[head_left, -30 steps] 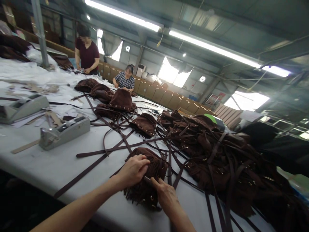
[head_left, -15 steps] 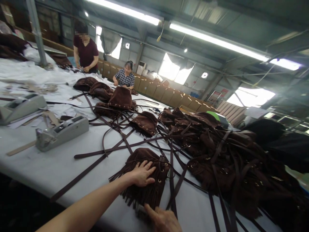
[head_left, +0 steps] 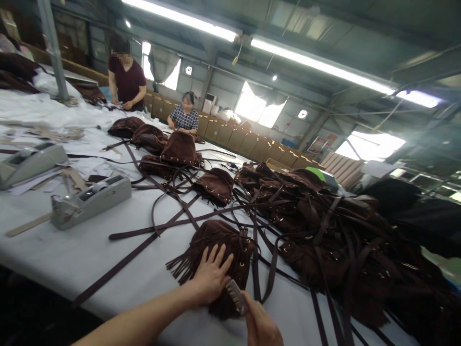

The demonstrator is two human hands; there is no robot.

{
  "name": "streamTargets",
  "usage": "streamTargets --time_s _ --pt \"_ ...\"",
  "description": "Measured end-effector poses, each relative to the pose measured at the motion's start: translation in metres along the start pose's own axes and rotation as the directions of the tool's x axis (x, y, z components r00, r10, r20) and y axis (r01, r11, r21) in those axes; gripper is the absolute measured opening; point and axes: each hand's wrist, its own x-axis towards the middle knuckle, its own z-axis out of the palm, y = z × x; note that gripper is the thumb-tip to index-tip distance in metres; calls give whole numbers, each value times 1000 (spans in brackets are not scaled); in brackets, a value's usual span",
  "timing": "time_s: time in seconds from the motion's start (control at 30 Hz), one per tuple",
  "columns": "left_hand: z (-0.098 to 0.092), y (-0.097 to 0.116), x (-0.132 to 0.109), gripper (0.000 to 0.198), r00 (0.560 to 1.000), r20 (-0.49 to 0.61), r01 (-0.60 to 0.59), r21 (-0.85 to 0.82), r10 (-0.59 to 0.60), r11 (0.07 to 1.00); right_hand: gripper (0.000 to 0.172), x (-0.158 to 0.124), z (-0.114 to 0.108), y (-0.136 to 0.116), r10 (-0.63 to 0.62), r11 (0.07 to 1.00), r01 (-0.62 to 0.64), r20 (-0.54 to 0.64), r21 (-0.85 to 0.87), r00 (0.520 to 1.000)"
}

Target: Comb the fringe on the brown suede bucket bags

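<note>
A brown suede fringed bag (head_left: pixel 219 242) lies on the white table (head_left: pixel 82 250) in front of me. My left hand (head_left: pixel 211 274) rests flat on its fringe, fingers spread. My right hand (head_left: pixel 261 324) is closed on a small grey comb (head_left: pixel 236 296) whose teeth touch the fringe at the bag's near edge. Long brown straps (head_left: pixel 151 230) run from the bag across the table.
A big heap of brown bags and straps (head_left: pixel 324 226) fills the right side. More bags (head_left: pixel 173 154) lie further back. Two grey tape dispensers (head_left: pixel 90 201) stand at the left. Two people (head_left: pixel 126 79) work at the table's far end, with cardboard boxes (head_left: pixel 252 144) behind.
My left hand has slid down the bag and spread flat. My right hand dropped toward the near edge, then came back up with the comb against the fringe.
</note>
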Motion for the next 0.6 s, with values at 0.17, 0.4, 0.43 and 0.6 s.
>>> streamTargets --time_s 0.17,0.4,0.43,0.6 --pt "-19 -13 -57 33 993 -84 -110 -365 84 925 49 53 -4 0 33 990 -27 40 -141 999" --pt "-63 -53 24 48 984 -108 115 -239 -144 964 47 116 14 -35 46 951 33 248 -306 968" --pt "-58 -57 32 48 989 -54 122 -218 -137 968 47 115 18 -35 43 953 36 253 -300 966" --pt "-30 -75 41 53 990 84 120 -139 -110 983 44 70 35 -36 -13 956 110 336 -270 942"
